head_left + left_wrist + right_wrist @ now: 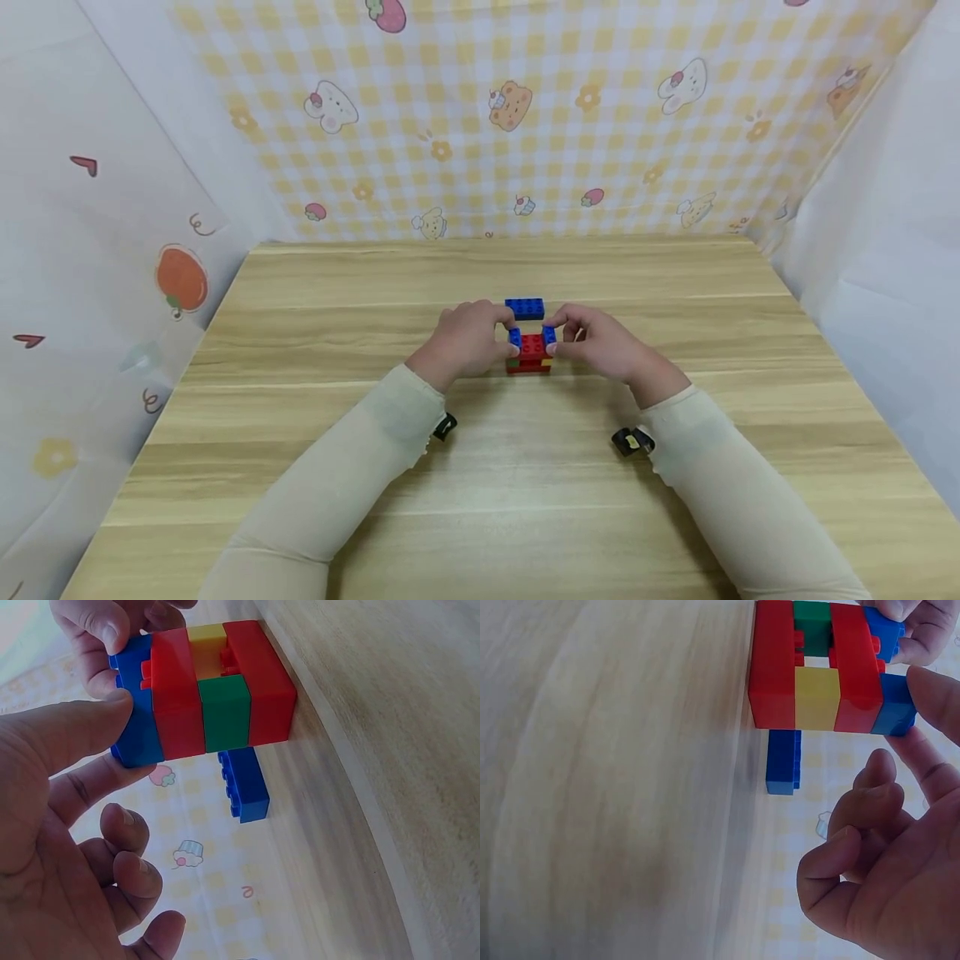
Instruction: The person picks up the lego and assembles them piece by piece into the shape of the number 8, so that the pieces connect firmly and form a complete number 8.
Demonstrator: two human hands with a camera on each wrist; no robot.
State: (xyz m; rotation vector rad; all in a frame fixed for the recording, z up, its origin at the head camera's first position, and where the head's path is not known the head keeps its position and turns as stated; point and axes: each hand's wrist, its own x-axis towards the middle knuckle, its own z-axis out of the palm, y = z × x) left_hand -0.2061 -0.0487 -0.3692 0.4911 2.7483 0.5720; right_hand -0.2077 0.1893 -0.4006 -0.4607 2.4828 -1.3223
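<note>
A small stack of toy bricks stands on the table. Its lowest layer is a red brick (262, 682); above that sit a green brick (225, 712) on the left and a yellow brick (817, 697) on the right. Another red brick (532, 346) bridges those two. My left hand (468, 337) pinches a blue brick (140, 727) between thumb and forefinger at the top left end. At the top right end, my right hand (600, 343) pinches a second blue brick (895, 705) the same way. Both blue bricks touch the upper red brick.
A longer blue brick (524, 309) lies on the wooden table (480, 533) just behind the stack. Black wrist straps (632, 442) show below the sleeves. A checked cloth (450, 100) hangs along the table's back edge, with white sheets at both sides.
</note>
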